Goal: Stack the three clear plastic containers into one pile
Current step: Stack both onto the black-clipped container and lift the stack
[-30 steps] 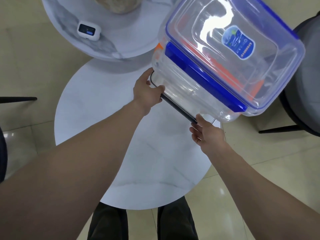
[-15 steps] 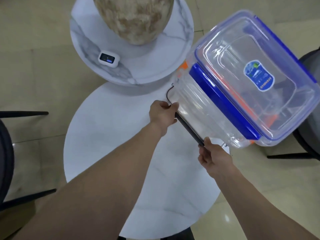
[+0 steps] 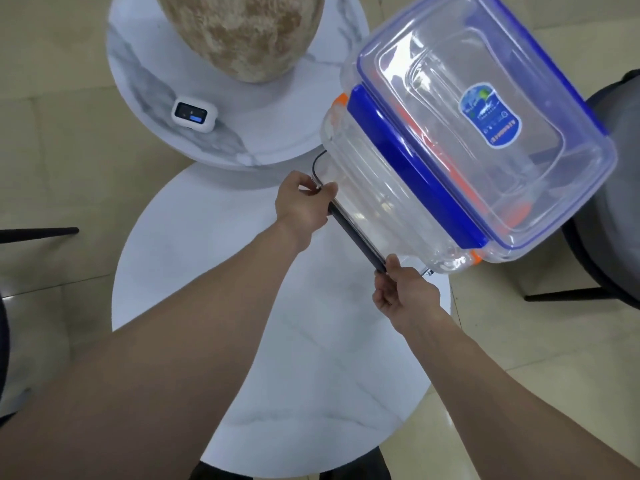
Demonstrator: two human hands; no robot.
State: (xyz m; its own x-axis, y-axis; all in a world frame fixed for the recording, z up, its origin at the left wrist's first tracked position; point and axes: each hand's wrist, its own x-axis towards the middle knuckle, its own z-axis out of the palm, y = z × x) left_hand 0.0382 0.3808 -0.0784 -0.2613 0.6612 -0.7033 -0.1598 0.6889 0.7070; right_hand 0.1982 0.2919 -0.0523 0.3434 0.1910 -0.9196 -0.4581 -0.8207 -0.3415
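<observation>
The pile of clear plastic containers with blue-rimmed lids (image 3: 450, 168) is sitting at the far right edge of the round white marble table (image 3: 242, 341). The left hand (image 3: 304, 206) and right hand (image 3: 405, 292) are both gripping its black bottom bar (image 3: 356, 239).

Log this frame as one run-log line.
stage: containers piled | left hand: grip on black handle | right hand: grip on handle end | top: blue-lidded container | surface: white round table

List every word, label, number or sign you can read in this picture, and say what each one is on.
Blue sticker on the top container's lid: printed text, too small and blurred to read.
White device on the marble table: lit screen with a blue mark, nothing legible.
No other text shows.
</observation>
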